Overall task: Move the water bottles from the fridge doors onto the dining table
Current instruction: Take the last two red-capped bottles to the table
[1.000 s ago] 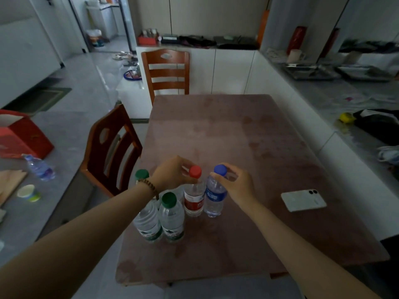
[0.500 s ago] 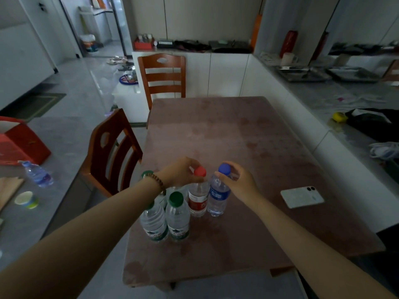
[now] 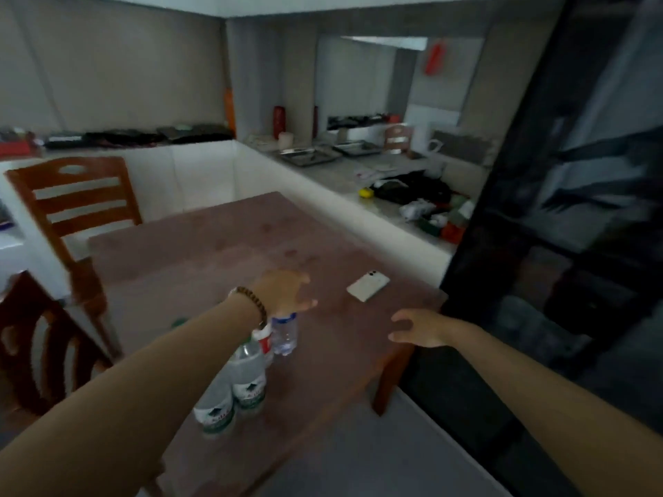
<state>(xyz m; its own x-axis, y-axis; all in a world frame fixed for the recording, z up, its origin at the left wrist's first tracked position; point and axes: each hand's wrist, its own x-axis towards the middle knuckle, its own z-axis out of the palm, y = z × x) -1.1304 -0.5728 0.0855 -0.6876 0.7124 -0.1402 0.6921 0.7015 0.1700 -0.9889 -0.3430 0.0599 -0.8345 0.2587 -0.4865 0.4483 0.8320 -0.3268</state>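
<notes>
Several water bottles stand in a tight group near the front edge of the brown dining table (image 3: pixel 222 245). A blue-label bottle (image 3: pixel 285 333) and a red-label bottle (image 3: pixel 264 344) stand behind two green-label bottles (image 3: pixel 248 380) (image 3: pixel 215 407). My left arm partly hides their caps. My left hand (image 3: pixel 285 290) hovers above the table just beyond the bottles, fingers spread, holding nothing. My right hand (image 3: pixel 418 328) hangs over the table's right edge, fingers loosely bent and empty. The tall dark fridge (image 3: pixel 559 245) fills the right side.
A white phone (image 3: pixel 367 286) lies on the table at the right. Two wooden chairs (image 3: pixel 77 209) (image 3: pixel 32 338) stand at the table's left and far side. A cluttered grey counter (image 3: pixel 394 188) runs behind the table up to the fridge.
Both hands have let go of the red-capped and blue-capped bottles and lifted off them. My view has swung right, bringing the fridge into sight.
</notes>
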